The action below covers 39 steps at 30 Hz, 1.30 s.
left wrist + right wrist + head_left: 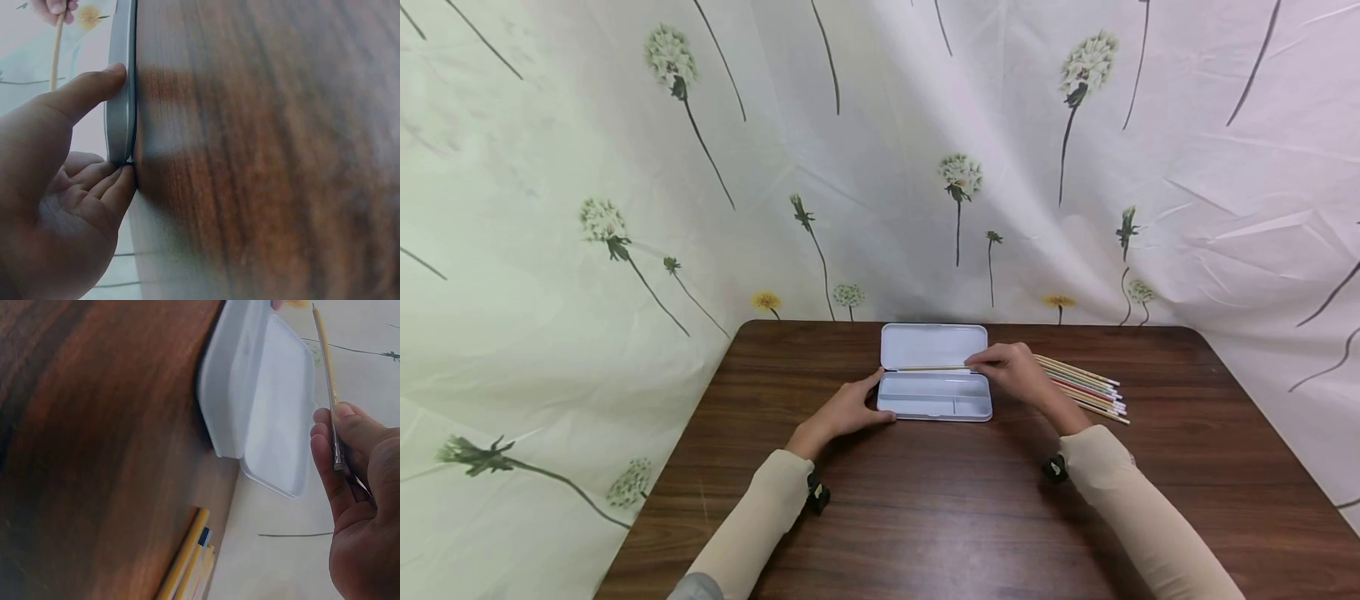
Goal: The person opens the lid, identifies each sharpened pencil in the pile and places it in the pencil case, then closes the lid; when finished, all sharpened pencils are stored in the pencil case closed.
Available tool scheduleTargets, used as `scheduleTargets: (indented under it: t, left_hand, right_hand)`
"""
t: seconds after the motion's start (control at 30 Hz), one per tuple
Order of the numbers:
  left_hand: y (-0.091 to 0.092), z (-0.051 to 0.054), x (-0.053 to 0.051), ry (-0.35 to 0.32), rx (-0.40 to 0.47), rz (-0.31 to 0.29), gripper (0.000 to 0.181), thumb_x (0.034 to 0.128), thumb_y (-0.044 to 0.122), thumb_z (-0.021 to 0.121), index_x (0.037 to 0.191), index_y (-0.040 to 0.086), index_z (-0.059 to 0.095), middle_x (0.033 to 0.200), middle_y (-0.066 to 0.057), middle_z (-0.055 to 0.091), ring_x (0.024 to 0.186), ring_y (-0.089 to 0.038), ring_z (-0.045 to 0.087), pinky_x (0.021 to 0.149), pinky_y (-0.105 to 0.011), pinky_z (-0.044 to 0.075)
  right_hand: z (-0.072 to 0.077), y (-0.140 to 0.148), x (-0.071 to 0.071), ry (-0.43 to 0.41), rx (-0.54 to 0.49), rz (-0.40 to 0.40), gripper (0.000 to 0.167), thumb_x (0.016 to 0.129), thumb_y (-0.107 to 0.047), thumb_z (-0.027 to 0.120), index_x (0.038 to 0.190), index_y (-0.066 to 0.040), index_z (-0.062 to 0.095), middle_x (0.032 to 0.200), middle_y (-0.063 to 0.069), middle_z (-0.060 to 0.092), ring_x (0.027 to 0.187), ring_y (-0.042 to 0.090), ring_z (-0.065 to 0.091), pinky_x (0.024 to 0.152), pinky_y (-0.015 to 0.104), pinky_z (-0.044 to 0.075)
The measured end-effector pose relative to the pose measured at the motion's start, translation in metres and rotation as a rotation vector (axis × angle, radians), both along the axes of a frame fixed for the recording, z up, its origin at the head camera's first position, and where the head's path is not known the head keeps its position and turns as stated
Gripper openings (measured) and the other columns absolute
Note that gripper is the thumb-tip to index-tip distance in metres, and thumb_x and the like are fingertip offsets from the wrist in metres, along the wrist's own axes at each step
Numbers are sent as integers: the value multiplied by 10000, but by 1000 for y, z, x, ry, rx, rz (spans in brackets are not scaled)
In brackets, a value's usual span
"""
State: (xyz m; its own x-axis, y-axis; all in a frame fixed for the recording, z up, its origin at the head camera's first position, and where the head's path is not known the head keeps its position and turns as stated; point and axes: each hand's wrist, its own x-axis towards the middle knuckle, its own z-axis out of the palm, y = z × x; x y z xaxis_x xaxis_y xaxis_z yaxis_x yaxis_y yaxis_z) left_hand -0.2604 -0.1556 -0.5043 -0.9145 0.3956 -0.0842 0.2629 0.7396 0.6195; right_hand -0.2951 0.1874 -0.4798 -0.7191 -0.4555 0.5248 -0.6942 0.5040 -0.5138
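Note:
A white pencil case [933,407] lies unfolded on the table, its lid [934,345] leaning back behind the base. The base has a long compartment and smaller ones at the front. At the case's left end my left hand [844,408] holds it, thumb at the front corner and fingers toward the hinge. My right hand [1011,369] pinches a yellow pencil [931,368] near its eraser end, above the case. In the right wrist view the pencil [326,359] points away from the palm, between thumb and fingers.
Several more pencils [1086,388] lie in a loose bunch on the brown wooden table [917,508], right of the case and partly behind the right forearm. A white cloth [880,242] with dandelion prints hangs behind the table's far edge.

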Motion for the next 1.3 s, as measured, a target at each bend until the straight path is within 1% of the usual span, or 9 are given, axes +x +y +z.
scheduleTargets:
  t: [0.13,0.27,0.47,0.7,0.9,0.97,1.07,1.2,1.3]
  left_hand:
    - [0,1,1,0,5,2,970,963,401,808,1699,79,262,1697,-177,394,1549,-345,435,1232,-521,413]
    - [0,1,1,6,0,3,973,959,404,811,1696,74,268,1688,-182,408,1540,-349,448,1223,-522,423]
    - [0,-1,0,10,-2,2,973,960,409,809,1697,76,267,1691,-177,405,1542,-349,444,1225,-522,421]
    - [0,-2,-1,6,-2,0,972,962,400,808,1697,73,263,1694,-178,398,1546,-346,439,1226,-520,420]
    - [-1,-1,-1,2,3,3,974,960,401,812,1697,76,265,1703,-168,385,1554,-334,428,1236,-511,410]
    - [-1,-2,-1,-1,2,3,975,960,404,811,1698,82,262,1705,-163,381,1557,-332,424,1238,-509,408]
    - [-1,-2,-1,-2,0,-1,974,962,406,808,1701,92,256,1707,-156,379,1560,-326,421,1240,-506,407]
    - [-1,-2,-2,3,3,-8,975,961,399,810,1700,90,255,1703,-160,386,1556,-324,427,1239,-504,408]
    - [-2,-2,-2,2,0,-9,978,958,401,812,1700,89,256,1702,-161,388,1556,-323,427,1240,-501,408]
  right_hand:
    - [-6,-4,-1,-58,23,-12,139,899,-5,830,987,-102,875,941,49,838,806,84,728,666,224,558]
    - [-12,-8,-1,-110,56,-20,118,925,-26,814,994,-100,874,967,46,839,859,130,764,693,259,588]
    - [-21,-11,-1,-148,99,-13,120,938,-46,805,1020,-101,874,1017,45,840,927,181,793,743,285,615]
    - [-25,-14,0,-146,146,-2,113,943,-32,796,994,-97,873,1009,68,839,895,177,781,710,288,596]
    - [-28,-16,-2,-110,263,11,118,931,-16,796,975,-99,868,989,58,832,902,181,764,772,373,613]
    - [-29,-17,-3,-82,305,30,112,920,-18,806,957,-106,865,960,49,819,898,181,756,787,385,610]
    - [-30,-18,-4,-58,344,61,110,921,-22,802,942,-114,859,923,30,782,863,167,729,757,361,589]
    - [-30,-18,-6,-88,359,79,123,934,-16,784,955,-112,859,912,21,759,851,154,715,749,343,583]
    - [-29,-18,-6,-112,363,84,150,933,11,767,966,-104,857,929,40,771,871,167,723,776,363,594]
